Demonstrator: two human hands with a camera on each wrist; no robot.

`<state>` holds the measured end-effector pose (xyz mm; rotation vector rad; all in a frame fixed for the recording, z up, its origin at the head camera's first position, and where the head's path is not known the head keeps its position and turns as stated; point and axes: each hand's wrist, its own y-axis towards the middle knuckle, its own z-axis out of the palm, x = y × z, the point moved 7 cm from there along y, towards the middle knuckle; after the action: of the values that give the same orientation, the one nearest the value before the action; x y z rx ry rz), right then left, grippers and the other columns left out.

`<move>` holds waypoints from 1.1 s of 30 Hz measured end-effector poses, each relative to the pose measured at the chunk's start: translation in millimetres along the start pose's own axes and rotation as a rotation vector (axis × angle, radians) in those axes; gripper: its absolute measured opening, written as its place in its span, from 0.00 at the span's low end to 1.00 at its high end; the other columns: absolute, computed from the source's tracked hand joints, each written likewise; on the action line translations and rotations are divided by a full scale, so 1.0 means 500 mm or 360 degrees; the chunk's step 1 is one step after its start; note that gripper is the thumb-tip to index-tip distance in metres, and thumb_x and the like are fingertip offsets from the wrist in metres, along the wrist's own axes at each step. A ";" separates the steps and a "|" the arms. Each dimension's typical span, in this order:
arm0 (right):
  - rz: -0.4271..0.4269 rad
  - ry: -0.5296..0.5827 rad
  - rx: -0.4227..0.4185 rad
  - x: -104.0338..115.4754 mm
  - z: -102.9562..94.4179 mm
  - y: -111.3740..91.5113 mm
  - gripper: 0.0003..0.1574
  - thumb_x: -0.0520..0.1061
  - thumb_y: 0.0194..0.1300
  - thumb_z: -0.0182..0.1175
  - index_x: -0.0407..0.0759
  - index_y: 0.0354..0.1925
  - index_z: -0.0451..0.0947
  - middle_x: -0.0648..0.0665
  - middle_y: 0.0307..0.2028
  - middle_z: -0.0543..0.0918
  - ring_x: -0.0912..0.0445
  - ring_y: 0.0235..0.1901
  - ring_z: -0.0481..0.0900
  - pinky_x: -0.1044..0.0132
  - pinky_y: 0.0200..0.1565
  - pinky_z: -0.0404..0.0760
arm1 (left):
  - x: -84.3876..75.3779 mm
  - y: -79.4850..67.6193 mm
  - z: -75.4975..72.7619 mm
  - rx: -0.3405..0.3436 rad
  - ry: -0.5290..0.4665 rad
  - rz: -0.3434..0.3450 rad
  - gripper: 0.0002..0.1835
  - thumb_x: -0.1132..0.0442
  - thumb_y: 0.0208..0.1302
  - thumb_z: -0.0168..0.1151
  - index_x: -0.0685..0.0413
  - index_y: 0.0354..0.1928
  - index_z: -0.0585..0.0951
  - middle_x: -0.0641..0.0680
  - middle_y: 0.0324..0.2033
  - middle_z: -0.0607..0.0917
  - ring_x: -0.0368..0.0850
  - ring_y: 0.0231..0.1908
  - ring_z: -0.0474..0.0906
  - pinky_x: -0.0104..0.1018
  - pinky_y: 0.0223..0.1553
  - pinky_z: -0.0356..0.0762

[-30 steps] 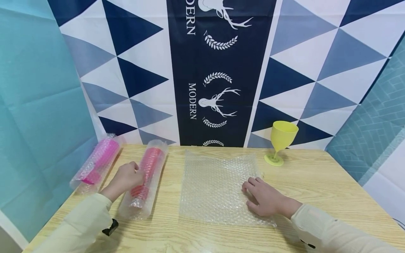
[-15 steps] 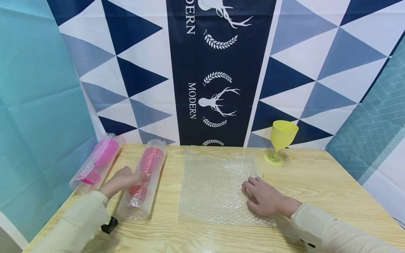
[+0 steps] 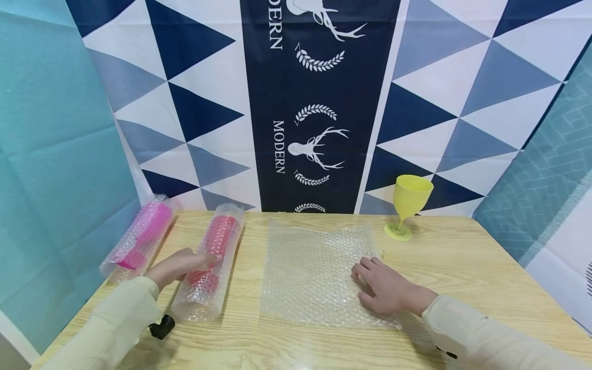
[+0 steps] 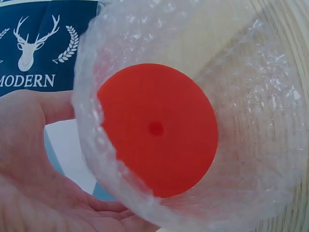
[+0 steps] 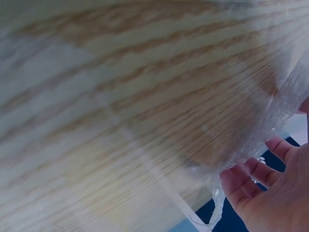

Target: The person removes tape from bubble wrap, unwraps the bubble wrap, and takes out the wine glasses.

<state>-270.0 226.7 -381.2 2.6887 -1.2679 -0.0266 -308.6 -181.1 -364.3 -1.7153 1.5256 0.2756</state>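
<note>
In the head view, a red goblet (image 3: 221, 234) lies rolled up in bubble wrap on the left of the table. My left hand (image 3: 182, 264) grips the roll near its middle, thumb across the top. The left wrist view shows the goblet's round red base (image 4: 159, 128) inside the roll's end, with my thumb and fingers curved round the wrap on either side. A flat sheet of clear bubble wrap (image 3: 310, 275) is spread at mid-table. On its right edge rests my right hand (image 3: 386, 288), fingers loosely bent; their tips touch the sheet in the right wrist view.
A pink item (image 3: 150, 226) in bubble wrap lies at the far left, close to the left sleeve. The yellow goblet (image 3: 411, 198) stands upright at the back right. Behind the wooden table (image 3: 462, 257) hangs a patterned cloth (image 3: 319, 103).
My left hand has gone from a curled hand over the rolled red goblet to a grip on it, thumb stretched across. The right hand stays on the sheet. The head view has shifted slightly.
</note>
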 end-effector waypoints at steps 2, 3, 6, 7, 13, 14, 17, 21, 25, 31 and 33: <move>-0.0003 -0.0005 0.0000 -0.001 -0.001 0.001 0.15 0.48 0.57 0.61 0.49 0.43 0.71 0.54 0.37 0.71 0.60 0.35 0.62 0.66 0.37 0.67 | -0.002 0.000 0.001 0.0004 0.0011 -0.0018 0.48 0.39 0.61 0.57 0.80 0.63 0.61 0.74 0.59 0.70 0.60 0.55 0.74 0.52 0.57 0.74; -0.0003 -0.0009 0.0001 -0.001 -0.001 0.001 0.15 0.48 0.57 0.61 0.49 0.43 0.71 0.54 0.37 0.71 0.60 0.35 0.62 0.66 0.37 0.67 | -0.003 0.000 0.001 0.0003 0.0017 -0.0024 0.49 0.39 0.61 0.57 0.81 0.63 0.59 0.75 0.60 0.68 0.62 0.56 0.73 0.53 0.58 0.73; -0.0010 -0.0016 -0.0006 -0.001 -0.002 0.002 0.16 0.48 0.56 0.61 0.48 0.43 0.71 0.53 0.36 0.71 0.60 0.35 0.62 0.66 0.37 0.67 | -0.007 -0.003 0.002 -0.0005 0.0029 -0.0021 0.51 0.39 0.60 0.57 0.82 0.64 0.56 0.77 0.63 0.64 0.65 0.59 0.70 0.55 0.59 0.72; -0.0011 -0.0019 -0.0008 0.000 -0.002 0.002 0.16 0.48 0.56 0.61 0.47 0.43 0.71 0.53 0.36 0.71 0.60 0.35 0.62 0.66 0.37 0.67 | -0.009 -0.005 0.002 -0.0008 0.0024 -0.0014 0.51 0.40 0.60 0.57 0.82 0.65 0.56 0.77 0.63 0.65 0.65 0.59 0.70 0.55 0.59 0.72; 0.0000 -0.0010 0.0010 0.002 -0.004 0.002 0.16 0.47 0.56 0.61 0.47 0.43 0.71 0.52 0.36 0.71 0.59 0.34 0.62 0.67 0.37 0.66 | -0.016 -0.019 0.009 -0.0003 -0.0018 0.0022 0.47 0.40 0.61 0.56 0.80 0.63 0.60 0.74 0.59 0.70 0.61 0.56 0.73 0.54 0.55 0.74; 0.0001 -0.0004 0.0016 0.003 -0.004 0.001 0.16 0.47 0.56 0.60 0.47 0.43 0.71 0.52 0.36 0.71 0.59 0.34 0.62 0.67 0.36 0.66 | -0.017 -0.020 0.010 -0.0005 -0.0020 0.0025 0.44 0.40 0.61 0.56 0.78 0.60 0.64 0.72 0.56 0.72 0.59 0.54 0.75 0.53 0.55 0.75; 0.0008 0.0010 0.0041 0.003 -0.002 0.000 0.16 0.47 0.56 0.60 0.47 0.43 0.71 0.53 0.36 0.70 0.59 0.34 0.61 0.68 0.36 0.65 | -0.022 -0.023 0.013 -0.0018 -0.0029 0.0032 0.33 0.41 0.62 0.56 0.71 0.41 0.73 0.62 0.37 0.78 0.51 0.41 0.76 0.47 0.49 0.77; 0.0030 0.0020 0.0075 0.001 0.000 0.003 0.15 0.47 0.57 0.60 0.48 0.43 0.71 0.53 0.36 0.70 0.59 0.34 0.61 0.68 0.35 0.64 | -0.035 -0.026 0.016 -0.0011 -0.0079 0.0048 0.25 0.43 0.64 0.54 0.53 0.19 0.65 0.49 0.24 0.69 0.42 0.30 0.70 0.36 0.39 0.75; 0.0035 0.0014 0.0080 0.000 0.001 0.007 0.15 0.47 0.57 0.60 0.48 0.43 0.71 0.53 0.36 0.69 0.59 0.35 0.61 0.68 0.36 0.64 | -0.057 -0.032 0.013 -0.0008 -0.0124 0.0093 0.24 0.44 0.66 0.51 0.53 0.19 0.68 0.53 0.34 0.80 0.42 0.36 0.75 0.35 0.40 0.77; 0.0023 0.0005 0.0075 0.008 -0.005 0.005 0.16 0.47 0.56 0.60 0.47 0.43 0.71 0.53 0.35 0.70 0.59 0.34 0.62 0.68 0.35 0.64 | -0.105 -0.047 0.015 -0.0008 -0.0205 0.0156 0.24 0.42 0.64 0.52 0.58 0.37 0.75 0.58 0.47 0.79 0.45 0.45 0.75 0.41 0.48 0.78; 0.0010 -0.0002 0.0063 0.011 -0.009 0.004 0.16 0.47 0.56 0.61 0.46 0.43 0.71 0.52 0.35 0.70 0.58 0.33 0.62 0.67 0.35 0.64 | -0.124 -0.050 0.019 -0.0006 -0.0240 0.0179 0.26 0.42 0.64 0.52 0.61 0.42 0.75 0.57 0.44 0.78 0.44 0.43 0.75 0.38 0.46 0.78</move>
<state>-267.6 222.1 -376.0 2.7183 -1.2904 -0.0029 -298.1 -130.5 -320.7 -1.5765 1.5126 0.4557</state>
